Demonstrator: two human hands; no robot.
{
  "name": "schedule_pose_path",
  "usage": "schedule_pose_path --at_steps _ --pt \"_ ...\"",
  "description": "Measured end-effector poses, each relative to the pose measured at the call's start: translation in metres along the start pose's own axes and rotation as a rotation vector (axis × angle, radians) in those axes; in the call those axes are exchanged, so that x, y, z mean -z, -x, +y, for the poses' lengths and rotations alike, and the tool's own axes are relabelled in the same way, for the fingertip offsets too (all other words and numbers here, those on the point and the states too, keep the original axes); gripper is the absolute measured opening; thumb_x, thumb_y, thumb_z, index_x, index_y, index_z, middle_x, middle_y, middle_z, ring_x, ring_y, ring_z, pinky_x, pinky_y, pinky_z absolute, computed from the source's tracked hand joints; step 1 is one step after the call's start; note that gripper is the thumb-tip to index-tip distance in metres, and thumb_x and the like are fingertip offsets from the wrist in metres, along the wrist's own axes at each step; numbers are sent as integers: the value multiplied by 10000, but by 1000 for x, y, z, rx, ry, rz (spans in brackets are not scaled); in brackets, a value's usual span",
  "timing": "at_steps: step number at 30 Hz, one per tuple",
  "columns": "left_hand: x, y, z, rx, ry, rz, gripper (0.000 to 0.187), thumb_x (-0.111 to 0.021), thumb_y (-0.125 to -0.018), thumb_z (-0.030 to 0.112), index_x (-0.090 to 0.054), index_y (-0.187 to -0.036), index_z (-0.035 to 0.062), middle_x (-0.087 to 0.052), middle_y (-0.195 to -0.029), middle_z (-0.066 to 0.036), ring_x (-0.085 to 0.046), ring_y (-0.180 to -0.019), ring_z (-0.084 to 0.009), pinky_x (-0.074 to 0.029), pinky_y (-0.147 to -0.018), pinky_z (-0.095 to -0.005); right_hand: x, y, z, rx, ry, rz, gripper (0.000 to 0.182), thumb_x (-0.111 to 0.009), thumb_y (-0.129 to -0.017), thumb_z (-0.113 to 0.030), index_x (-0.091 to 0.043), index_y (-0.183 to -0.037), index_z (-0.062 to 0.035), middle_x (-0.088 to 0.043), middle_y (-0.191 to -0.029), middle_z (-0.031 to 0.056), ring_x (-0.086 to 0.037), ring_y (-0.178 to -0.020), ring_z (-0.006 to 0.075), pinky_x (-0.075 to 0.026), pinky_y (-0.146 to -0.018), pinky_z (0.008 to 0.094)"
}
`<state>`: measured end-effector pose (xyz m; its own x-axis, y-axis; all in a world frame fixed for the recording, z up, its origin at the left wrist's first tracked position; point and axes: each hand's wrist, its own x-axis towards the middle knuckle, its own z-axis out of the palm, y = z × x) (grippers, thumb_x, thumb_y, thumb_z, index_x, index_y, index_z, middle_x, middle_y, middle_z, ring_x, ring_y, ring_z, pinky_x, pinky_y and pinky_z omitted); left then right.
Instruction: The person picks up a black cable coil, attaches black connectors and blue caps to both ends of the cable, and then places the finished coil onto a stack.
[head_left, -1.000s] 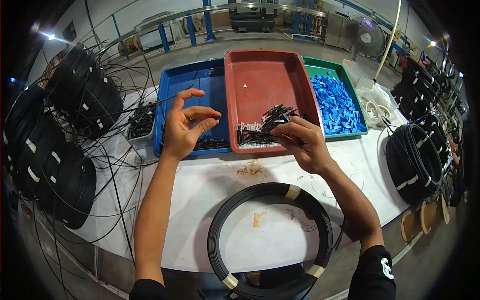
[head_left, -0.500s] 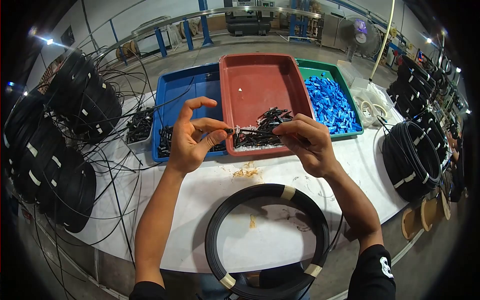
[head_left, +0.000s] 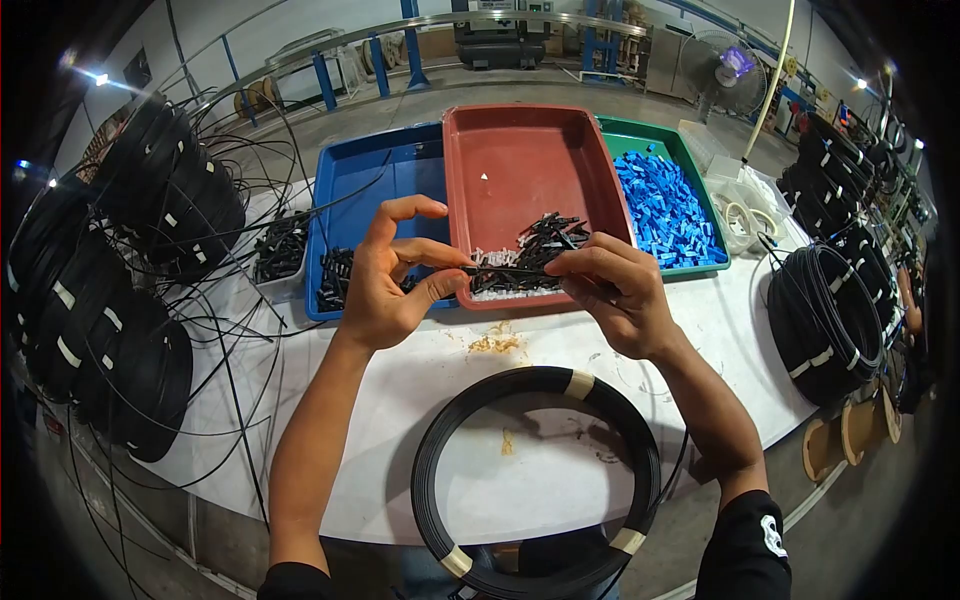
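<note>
In the head view, a thin black cable (head_left: 512, 269) stretches level between my two hands, over the front of the red tray. My left hand (head_left: 398, 275) pinches the cable's left end between thumb and index finger; another finger is raised. Whether a small fitting sits on that end, the fingertips hide. My right hand (head_left: 610, 295) grips the cable farther right with its fingers curled. Below them, a coil of black cable (head_left: 428, 465), bound with pale tape, lies at the table's front and overhangs the edge. From its right side a strand rises toward my right forearm.
Black and white small parts lie in the red tray (head_left: 530, 150). A blue tray (head_left: 350, 170) holds black parts; a green tray (head_left: 650, 135) holds blue pieces (head_left: 665, 205). Cable coils (head_left: 140, 370) crowd the left, and another coil (head_left: 825, 320) stands right.
My left fingertips have moved slightly right and closed over the cable end, covering the small dark piece that showed there before. My right hand has barely moved.
</note>
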<state>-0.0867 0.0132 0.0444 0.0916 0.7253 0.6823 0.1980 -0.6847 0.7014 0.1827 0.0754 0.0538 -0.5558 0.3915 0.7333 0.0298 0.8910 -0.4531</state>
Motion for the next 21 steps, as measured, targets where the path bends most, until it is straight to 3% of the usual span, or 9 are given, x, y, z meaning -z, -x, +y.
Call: schedule_pose_path --at_steps 4,9,13,15,21 --pt "-2 0 5 40 -1 10 564 -750 -817 -42 -426 -1270 45 -743 -909 -144 -737 -896 -205 -563 -834 -295 3 -1 -1 11 25 -22 197 -661 -827 72 -707 -1007 3 -573 -787 64 -533 -643 145 -400 -564 279" --pt "-4 -2 14 -58 -247 -79 573 -776 -783 -9 -455 -1251 73 -757 -850 -133 -751 -848 -219 -559 -834 -315 2 -1 -5 74 107 -46 195 -655 -827 83 -707 -995 -1 -575 -795 72 -551 -647 169 -430 -556 301" --pt "-16 -1 18 -161 -435 -127 575 -784 -791 -21 -456 -1256 57 -759 -862 -108 -750 -833 -196 -567 -789 -280 -3 1 -7 5 58 -108 164 -646 -847 67 -700 -979 -14 -605 -831 98 -616 -692 223 -499 -596 333" --pt "-23 1 18 -244 -514 -187 599 -793 -766 -27 -476 -1266 58 -761 -853 -100 -761 -814 -205 -589 -749 -271 -6 3 -2 -6 144 -221 182 -675 -857 -5 -674 -1032 -53 -618 -872 108 -668 -741 283 -542 -643 372" --pt "-48 11 19 -143 -509 -126 611 -716 -784 -84 -468 -1318 75 -759 -1033 -64 -754 -866 -251 -622 -739 -327 -20 8 1 -69 32 -212 219 -732 -824 -35 -670 -1032 -70 -688 -986 124 -698 -816 299 -550 -644 394"
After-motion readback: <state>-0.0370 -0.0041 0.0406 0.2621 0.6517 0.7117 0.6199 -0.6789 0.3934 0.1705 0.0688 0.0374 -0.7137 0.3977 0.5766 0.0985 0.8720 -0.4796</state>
